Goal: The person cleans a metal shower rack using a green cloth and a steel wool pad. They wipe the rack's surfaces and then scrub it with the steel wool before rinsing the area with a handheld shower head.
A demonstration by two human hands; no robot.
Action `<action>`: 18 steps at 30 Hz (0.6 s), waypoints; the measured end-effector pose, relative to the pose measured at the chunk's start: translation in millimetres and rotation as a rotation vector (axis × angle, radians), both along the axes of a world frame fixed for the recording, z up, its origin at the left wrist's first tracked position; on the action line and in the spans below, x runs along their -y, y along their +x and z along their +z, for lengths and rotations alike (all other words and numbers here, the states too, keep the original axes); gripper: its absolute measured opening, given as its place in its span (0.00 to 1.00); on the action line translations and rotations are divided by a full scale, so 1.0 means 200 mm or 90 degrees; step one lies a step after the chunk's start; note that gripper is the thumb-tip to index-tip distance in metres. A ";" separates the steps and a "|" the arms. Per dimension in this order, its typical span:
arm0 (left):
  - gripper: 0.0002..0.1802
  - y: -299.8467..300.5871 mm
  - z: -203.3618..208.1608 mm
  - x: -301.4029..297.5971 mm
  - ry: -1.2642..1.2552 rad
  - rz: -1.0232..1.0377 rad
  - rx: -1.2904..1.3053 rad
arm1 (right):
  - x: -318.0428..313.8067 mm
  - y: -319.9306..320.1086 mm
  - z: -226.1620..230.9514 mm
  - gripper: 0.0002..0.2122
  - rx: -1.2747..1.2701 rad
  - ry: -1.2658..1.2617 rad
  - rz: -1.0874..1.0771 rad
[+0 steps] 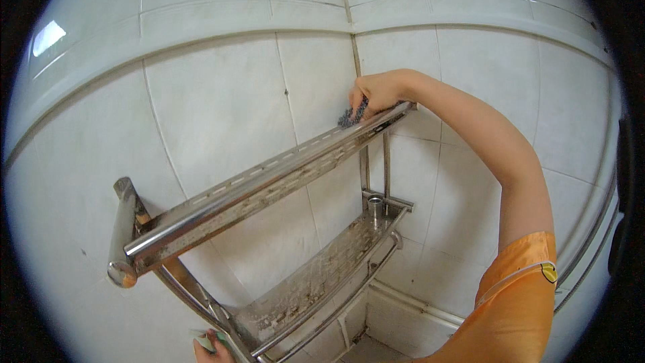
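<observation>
- The dark mesh scouring pad (pixel 352 115) sits at the upper centre of the frame, at the far end of the upper shelf (pixel 252 187), just in front of the tiled wall (pixel 222 97).
- The right hand (pixel 381 91) has its grip closed around the pad, fingers bent over it from above; part of the pad shows below the fingers.
- The pad looks light and springy, likely to squash under pressure; bunching it from the back, with its lower face free, should suit it best.
- The two-tier steel rack runs from lower left to upper centre; it looks stiff and hard, and its polished rails would probably be slippery if wet.
- Its round front rail looks the easiest place to hold; the slotted plate behind may snag loose mesh.
- The lower shelf (pixel 306 289), below centre, carries brownish stains, so its surface may feel rough or gritty.
- The left hand (pixel 213 353) is cut off at the lower edge, beside the rack's near end, with a pale green piece (pixel 201 333) at its fingers; I cannot tell how firmly that grip is closed, or on what.
</observation>
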State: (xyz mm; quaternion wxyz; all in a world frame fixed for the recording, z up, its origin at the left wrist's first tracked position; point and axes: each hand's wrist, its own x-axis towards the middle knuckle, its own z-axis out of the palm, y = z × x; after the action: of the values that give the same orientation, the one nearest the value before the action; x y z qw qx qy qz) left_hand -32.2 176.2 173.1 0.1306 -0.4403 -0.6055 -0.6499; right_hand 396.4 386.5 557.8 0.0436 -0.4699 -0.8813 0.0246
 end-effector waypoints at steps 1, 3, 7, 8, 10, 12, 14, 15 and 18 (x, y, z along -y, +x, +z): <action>0.11 0.00 -0.03 -0.01 0.026 0.012 0.008 | 0.00 -0.02 -0.01 0.10 -0.003 -0.013 0.000; 0.12 -0.04 -0.09 -0.03 0.021 0.005 0.004 | 0.01 -0.07 -0.02 0.09 -0.006 -0.038 -0.008; 0.12 -0.05 -0.10 -0.03 0.001 0.028 0.002 | 0.09 -0.22 -0.01 0.12 -0.010 -0.067 0.115; 0.12 -0.04 -0.09 -0.03 0.012 0.027 0.016 | 0.09 -0.25 -0.01 0.12 -0.021 -0.090 0.111; 0.12 -0.05 -0.09 -0.04 0.033 0.019 0.022 | 0.11 -0.29 0.00 0.13 -0.047 -0.129 0.098; 0.12 -0.06 -0.10 -0.04 0.048 0.014 0.008 | 0.09 -0.27 0.00 0.14 0.008 -0.068 0.102; 0.13 -0.06 -0.09 -0.02 0.038 0.035 -0.007 | 0.10 -0.22 0.02 0.13 0.067 0.029 0.055; 0.13 -0.06 -0.09 -0.02 0.027 0.047 -0.013 | 0.10 -0.20 0.01 0.13 0.098 0.072 0.034; 0.14 -0.05 -0.06 -0.01 0.033 0.035 -0.020 | 0.25 -0.20 0.01 0.10 0.104 0.364 0.030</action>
State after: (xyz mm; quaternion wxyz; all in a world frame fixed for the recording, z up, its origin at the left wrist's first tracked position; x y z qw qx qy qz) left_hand -41.8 177.7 160.6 0.1691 -0.4300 -0.5984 -0.6546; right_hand 355.6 337.1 559.2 0.1028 -0.4183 -0.8638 -0.2613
